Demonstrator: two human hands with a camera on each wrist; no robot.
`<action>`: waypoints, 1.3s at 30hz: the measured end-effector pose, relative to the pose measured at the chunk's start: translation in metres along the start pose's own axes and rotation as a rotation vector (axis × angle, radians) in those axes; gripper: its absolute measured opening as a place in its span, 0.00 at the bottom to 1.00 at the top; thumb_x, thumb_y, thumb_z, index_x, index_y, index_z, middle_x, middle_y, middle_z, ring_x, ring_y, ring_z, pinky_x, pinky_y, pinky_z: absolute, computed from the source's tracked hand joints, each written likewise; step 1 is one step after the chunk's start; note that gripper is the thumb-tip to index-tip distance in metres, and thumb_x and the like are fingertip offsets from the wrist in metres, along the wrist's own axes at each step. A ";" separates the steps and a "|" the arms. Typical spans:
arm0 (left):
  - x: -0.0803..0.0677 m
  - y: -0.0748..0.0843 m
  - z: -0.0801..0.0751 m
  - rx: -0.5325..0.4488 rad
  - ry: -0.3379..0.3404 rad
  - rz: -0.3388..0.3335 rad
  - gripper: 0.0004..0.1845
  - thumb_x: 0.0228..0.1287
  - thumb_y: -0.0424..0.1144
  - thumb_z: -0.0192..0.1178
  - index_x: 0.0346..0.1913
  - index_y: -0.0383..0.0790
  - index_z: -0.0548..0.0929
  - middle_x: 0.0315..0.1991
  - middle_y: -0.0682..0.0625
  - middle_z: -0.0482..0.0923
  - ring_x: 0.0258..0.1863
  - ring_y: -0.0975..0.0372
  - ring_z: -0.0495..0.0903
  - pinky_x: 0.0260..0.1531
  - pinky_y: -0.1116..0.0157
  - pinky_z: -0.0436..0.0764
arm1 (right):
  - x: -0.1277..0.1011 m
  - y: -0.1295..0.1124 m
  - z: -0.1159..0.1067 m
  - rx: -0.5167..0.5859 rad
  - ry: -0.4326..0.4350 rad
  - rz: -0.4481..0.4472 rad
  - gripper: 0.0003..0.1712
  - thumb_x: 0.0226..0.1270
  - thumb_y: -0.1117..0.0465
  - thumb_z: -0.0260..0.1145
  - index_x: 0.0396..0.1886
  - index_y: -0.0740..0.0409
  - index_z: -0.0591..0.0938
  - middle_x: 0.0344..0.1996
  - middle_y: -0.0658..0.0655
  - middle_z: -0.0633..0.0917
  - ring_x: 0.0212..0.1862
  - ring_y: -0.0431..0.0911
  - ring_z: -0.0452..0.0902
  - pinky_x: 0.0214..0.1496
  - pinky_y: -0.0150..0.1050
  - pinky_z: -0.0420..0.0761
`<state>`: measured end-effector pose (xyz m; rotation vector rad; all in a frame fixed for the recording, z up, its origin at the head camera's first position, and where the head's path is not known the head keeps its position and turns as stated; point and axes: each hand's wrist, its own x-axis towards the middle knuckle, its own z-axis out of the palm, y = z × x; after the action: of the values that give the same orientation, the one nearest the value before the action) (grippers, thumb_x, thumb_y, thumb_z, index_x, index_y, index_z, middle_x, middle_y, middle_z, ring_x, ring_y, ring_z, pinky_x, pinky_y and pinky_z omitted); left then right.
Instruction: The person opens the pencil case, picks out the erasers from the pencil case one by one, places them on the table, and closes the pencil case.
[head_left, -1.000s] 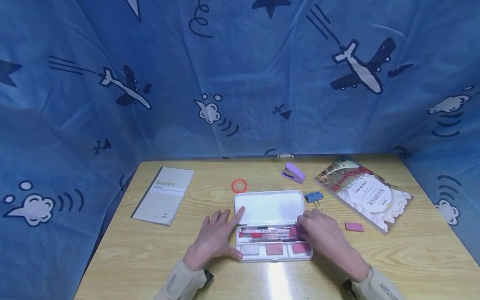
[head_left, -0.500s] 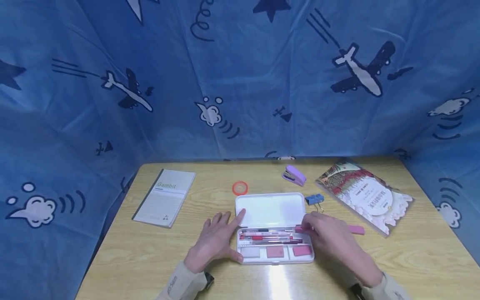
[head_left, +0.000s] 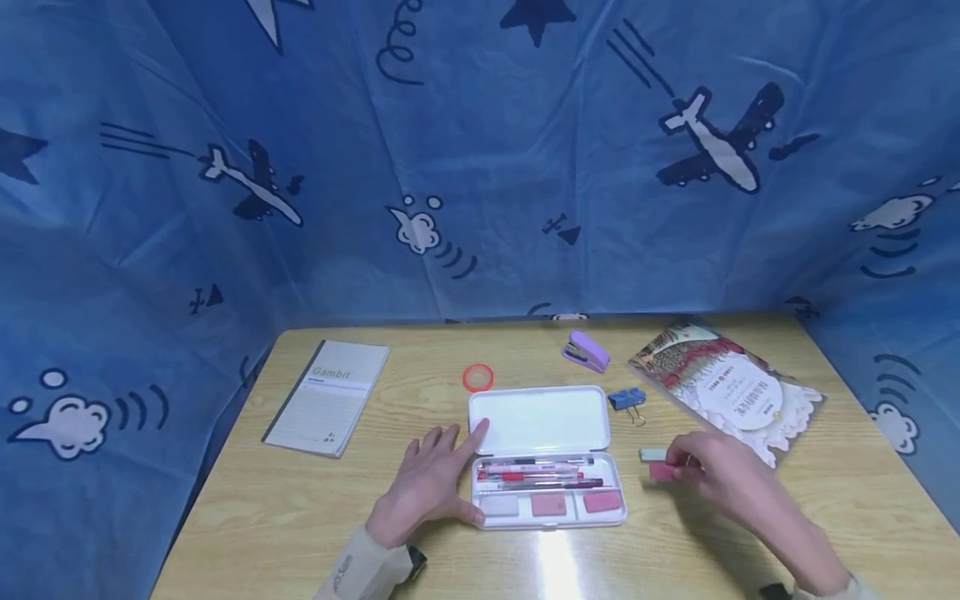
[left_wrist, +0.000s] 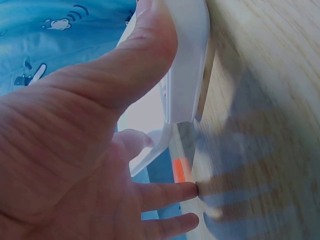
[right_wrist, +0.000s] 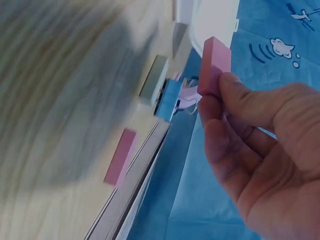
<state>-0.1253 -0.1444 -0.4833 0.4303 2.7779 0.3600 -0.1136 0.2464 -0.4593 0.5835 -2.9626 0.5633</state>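
Pink eraser: here it is, a pink eraser (right_wrist: 215, 65) up in your right hand (head_left: 720, 467), right of the case and above the table, small, flat-sided and square-edged, one end sticking out past your fingertips.
Right-hand grip: you pinch it by one end, thumb against fingers, nothing supporting the far end.
Slip risk: that short hold could let it twist or drop if your thumb eases off; a low sweep could knock the green eraser (right_wrist: 154, 80), which lies on the table close by.
Second pink eraser: another pink eraser (right_wrist: 120, 157) sits on the table beneath your hand, easily nudged by a dipping wrist.
Pencil case: the white pencil case (head_left: 540, 421) lies wide open, pens (head_left: 536, 475) in the long section, three blocks (head_left: 549, 504) along the front.
Left hand: your left hand (head_left: 423, 479) is spread wide, thumb at the near corner, forefinger at the lid; a hard push there could skew the case.
Beyond: blue clip (head_left: 626, 398) just right of the lid, purple stapler (head_left: 587, 352) behind.
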 end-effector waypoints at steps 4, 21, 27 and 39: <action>0.000 0.000 0.000 -0.006 -0.003 -0.007 0.73 0.30 0.64 0.81 0.82 0.62 0.48 0.78 0.36 0.58 0.77 0.37 0.56 0.75 0.33 0.56 | -0.007 0.005 0.000 0.011 -0.038 0.033 0.14 0.49 0.66 0.79 0.24 0.42 0.84 0.23 0.38 0.84 0.28 0.35 0.77 0.32 0.36 0.81; 0.000 -0.001 0.001 -0.013 0.017 0.005 0.73 0.29 0.64 0.81 0.82 0.60 0.50 0.78 0.35 0.59 0.76 0.37 0.57 0.74 0.32 0.57 | -0.012 0.014 0.025 0.003 -0.079 -0.018 0.15 0.49 0.64 0.80 0.23 0.39 0.83 0.22 0.34 0.82 0.28 0.30 0.74 0.33 0.35 0.80; 0.000 -0.001 0.001 -0.016 0.012 -0.001 0.73 0.29 0.64 0.81 0.82 0.61 0.49 0.78 0.35 0.58 0.77 0.37 0.56 0.74 0.32 0.56 | -0.010 0.013 0.026 0.012 -0.093 0.013 0.14 0.51 0.65 0.79 0.23 0.41 0.84 0.22 0.35 0.81 0.27 0.30 0.71 0.31 0.33 0.77; 0.000 -0.001 0.001 -0.008 0.005 -0.002 0.73 0.30 0.64 0.81 0.82 0.62 0.48 0.78 0.36 0.58 0.77 0.37 0.57 0.74 0.33 0.56 | -0.008 0.013 0.029 -0.002 -0.085 0.012 0.13 0.50 0.66 0.79 0.23 0.44 0.84 0.22 0.38 0.81 0.27 0.31 0.72 0.30 0.34 0.77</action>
<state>-0.1255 -0.1450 -0.4850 0.4251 2.7809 0.3729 -0.1109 0.2501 -0.4920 0.6044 -3.0476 0.5504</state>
